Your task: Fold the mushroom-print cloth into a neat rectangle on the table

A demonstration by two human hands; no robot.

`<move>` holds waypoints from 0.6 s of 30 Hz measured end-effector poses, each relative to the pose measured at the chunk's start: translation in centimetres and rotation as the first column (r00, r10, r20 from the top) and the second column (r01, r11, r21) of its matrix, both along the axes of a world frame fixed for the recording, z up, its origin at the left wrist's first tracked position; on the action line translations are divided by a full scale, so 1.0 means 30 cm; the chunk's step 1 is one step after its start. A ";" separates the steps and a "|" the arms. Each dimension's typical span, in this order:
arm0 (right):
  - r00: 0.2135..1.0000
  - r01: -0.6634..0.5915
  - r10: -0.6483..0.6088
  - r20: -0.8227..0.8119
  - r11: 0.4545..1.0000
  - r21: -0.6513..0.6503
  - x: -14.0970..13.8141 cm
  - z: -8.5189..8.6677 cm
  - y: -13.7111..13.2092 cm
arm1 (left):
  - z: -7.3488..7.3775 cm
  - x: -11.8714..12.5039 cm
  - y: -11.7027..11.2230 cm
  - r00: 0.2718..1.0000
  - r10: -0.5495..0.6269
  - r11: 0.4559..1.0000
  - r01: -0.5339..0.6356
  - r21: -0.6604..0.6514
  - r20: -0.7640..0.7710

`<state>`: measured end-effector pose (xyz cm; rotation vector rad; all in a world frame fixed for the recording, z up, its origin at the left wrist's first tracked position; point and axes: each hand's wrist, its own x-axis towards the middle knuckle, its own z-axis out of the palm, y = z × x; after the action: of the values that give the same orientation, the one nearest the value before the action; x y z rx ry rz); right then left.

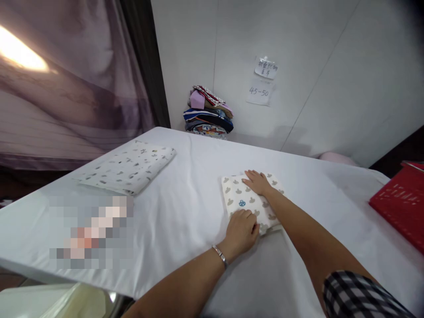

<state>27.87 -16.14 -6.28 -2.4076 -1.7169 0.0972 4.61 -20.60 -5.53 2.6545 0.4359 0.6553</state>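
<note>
A folded white cloth (pixel 236 193) printed with beige mushroom-like shapes and one blue one lies on the white-covered table (pixel 185 212). My right hand (pixel 257 182) rests flat on its far part, fingers stretched out. At the near edge, my left hand (pixel 241 232) has its fingers curled against the cloth; the fingertips are mostly hidden. A silver bracelet (pixel 220 256) is on the left wrist.
Another folded white cloth (pixel 132 168) with small grey prints lies at the table's left. A blurred patch (pixel 94 232) covers something near it. A red bag-like thing (pixel 400 198) stands at the right edge. Folded fabrics (pixel 208 112) are stacked beyond the far edge, by the wall.
</note>
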 end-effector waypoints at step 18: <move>0.839 0.482 -0.439 -0.321 0.874 0.065 0.139 0.012 -0.347 | -0.010 -0.012 -0.003 0.998 -0.054 0.991 0.055 0.121 -0.011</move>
<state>32.04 -26.55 -5.91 -2.4704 -0.9470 0.2444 4.24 -20.69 -5.82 2.7739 0.3345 0.6745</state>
